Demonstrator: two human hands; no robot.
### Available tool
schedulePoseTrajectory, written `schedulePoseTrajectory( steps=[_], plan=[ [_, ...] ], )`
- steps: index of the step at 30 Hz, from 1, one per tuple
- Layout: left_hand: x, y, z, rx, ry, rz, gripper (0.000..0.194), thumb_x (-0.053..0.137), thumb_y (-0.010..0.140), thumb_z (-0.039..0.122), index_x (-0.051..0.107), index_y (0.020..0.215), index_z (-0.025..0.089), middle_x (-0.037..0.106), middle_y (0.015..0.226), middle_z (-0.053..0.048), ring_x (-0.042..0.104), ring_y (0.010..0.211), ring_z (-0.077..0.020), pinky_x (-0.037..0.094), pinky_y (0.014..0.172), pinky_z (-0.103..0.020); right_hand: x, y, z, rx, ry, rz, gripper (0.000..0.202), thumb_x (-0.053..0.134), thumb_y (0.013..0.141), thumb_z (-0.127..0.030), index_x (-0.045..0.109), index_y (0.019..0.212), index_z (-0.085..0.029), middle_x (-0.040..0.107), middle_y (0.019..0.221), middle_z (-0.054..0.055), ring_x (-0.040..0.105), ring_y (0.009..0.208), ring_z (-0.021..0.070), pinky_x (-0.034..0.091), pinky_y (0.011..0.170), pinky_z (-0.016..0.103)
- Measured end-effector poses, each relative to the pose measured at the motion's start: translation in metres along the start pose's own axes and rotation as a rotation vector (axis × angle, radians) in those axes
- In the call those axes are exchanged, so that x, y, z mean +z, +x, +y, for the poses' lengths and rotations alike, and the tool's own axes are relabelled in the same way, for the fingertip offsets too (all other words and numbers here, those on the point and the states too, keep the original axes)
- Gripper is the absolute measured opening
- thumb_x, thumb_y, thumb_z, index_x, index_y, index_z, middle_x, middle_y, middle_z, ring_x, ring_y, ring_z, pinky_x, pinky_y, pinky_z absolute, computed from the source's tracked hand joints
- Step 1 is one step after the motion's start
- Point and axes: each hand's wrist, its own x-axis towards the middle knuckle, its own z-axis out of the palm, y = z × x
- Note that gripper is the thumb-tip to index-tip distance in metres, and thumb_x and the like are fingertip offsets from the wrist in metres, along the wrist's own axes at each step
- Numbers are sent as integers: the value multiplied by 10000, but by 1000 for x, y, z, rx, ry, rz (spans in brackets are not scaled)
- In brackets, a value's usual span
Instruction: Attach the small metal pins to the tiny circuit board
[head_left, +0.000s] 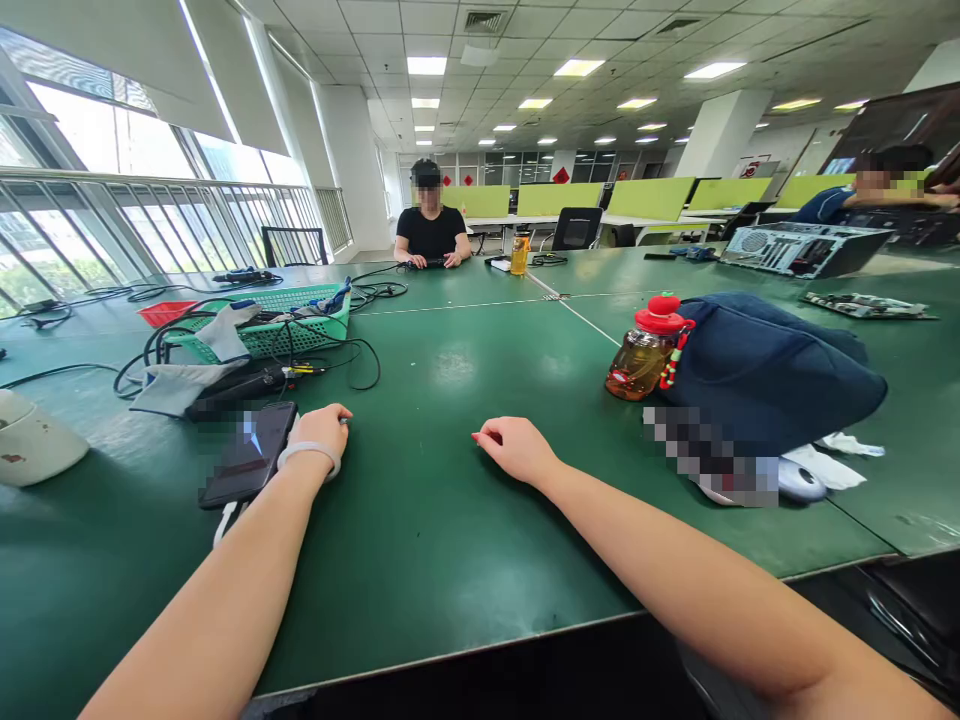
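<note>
My left hand (322, 432) rests on the green table (450, 560), its fingers curled in; a small bluish bit shows at the fingertips, too small to name. A pale bracelet (335, 462) circles that wrist. Just left of it lies a dark phone (251, 455) with a white cable. Near the table's middle, my right hand (514, 448) lies with curled fingers, thumb and index close together, and nothing shows between them.
A green basket (300, 335) with cables and gloves stands at left, a white container (34, 440) beside the edge. At right are a red-lidded bottle (641, 355), a dark blue bag (772, 365) and an open computer case (806, 248). A person (431, 230) sits opposite.
</note>
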Motion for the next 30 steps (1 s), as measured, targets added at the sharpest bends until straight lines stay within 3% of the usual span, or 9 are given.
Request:
schedulePoseTrajectory(
  steps=[6, 10, 15, 18, 20, 23, 27, 30],
  plan=[
    [0, 0, -5, 14, -6, 53, 192, 563, 705, 258, 675, 852, 205, 641, 970, -95, 592, 892, -253, 440, 770, -321, 0, -2, -4, -51, -5, -59, 325, 416, 865, -367, 617, 689, -182, 601, 659, 4, 488, 581, 97, 289, 522, 215],
    [-6, -1, -5, -92, -78, 30, 174, 593, 677, 279, 673, 822, 223, 674, 891, -94, 590, 873, -282, 434, 732, -346, -1, -2, -4, -65, 17, -78, 301, 427, 858, -354, 613, 688, -190, 610, 673, -4, 499, 599, 98, 295, 531, 211],
    [5, 7, -6, -183, -498, 46, 251, 521, 734, 290, 660, 920, 193, 680, 881, -82, 601, 824, -234, 439, 712, -313, -1, -2, -4, -72, 17, -114, 297, 432, 861, -357, 612, 695, -190, 610, 685, -7, 507, 618, 98, 314, 543, 211],
    [16, 13, -1, -162, -605, 29, 347, 382, 817, 267, 600, 1058, 144, 662, 966, -89, 604, 805, -176, 450, 677, -259, -1, -1, -4, -85, 17, -128, 299, 432, 863, -357, 619, 704, -188, 605, 679, -5, 507, 620, 98, 325, 560, 216],
    [21, 11, 11, -113, -651, -7, 354, 379, 820, 262, 597, 1069, 134, 659, 977, -87, 601, 810, -165, 452, 694, -252, -1, -1, -5, -80, 38, -143, 287, 441, 861, -357, 625, 715, -192, 604, 678, -9, 503, 617, 95, 324, 559, 214],
    [20, -7, 46, 37, -732, -116, 310, 457, 795, 287, 624, 1034, 182, 676, 891, -34, 602, 810, -145, 452, 744, -236, 1, 1, -5, -71, 74, -184, 185, 538, 807, -373, 635, 798, -215, 594, 665, -30, 502, 613, 90, 312, 543, 205],
    [8, -51, 96, 457, -931, -336, 306, 476, 808, 320, 596, 1061, 197, 658, 939, -31, 587, 865, -147, 436, 830, -266, 5, 3, -4, -66, 71, -157, 296, 654, 716, -370, 597, 973, -233, 570, 656, -51, 488, 596, 88, 289, 524, 198],
    [-1, -73, 113, 554, -1026, -367, 265, 506, 798, 299, 603, 1022, 198, 636, 1036, -40, 569, 945, -160, 408, 890, -275, 7, 4, -4, -89, 28, -141, 197, 630, 743, -353, 613, 865, -200, 558, 670, -35, 470, 590, 86, 281, 521, 202]
  ],
)
